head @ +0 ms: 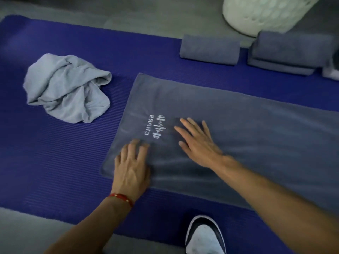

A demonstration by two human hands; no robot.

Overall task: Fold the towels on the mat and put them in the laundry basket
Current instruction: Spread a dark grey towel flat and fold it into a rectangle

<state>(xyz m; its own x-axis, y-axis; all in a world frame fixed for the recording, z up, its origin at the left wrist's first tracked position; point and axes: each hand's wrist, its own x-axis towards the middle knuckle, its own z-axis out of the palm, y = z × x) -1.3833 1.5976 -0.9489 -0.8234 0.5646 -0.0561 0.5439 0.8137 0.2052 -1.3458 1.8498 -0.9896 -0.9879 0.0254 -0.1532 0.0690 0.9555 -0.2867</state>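
A dark grey towel (238, 121) with a white logo lies spread flat across the blue mat (64, 180). My left hand (133, 165) rests on its near left corner, fingers spread and slightly bent. My right hand (198, 140) lies flat on the towel just right of the logo, fingers straight. A light grey towel (66, 88) sits crumpled on the mat to the left. A folded grey towel (210, 49) and a stack of two folded grey towels (288, 54) lie at the mat's far edge. The white laundry basket (266, 13) stands behind them.
My shoe (203, 235) stands on the mat's near edge, below the spread towel. Grey floor (36, 233) surrounds the mat. A pale object (333, 70) peeks in at the right edge beside the folded stack.
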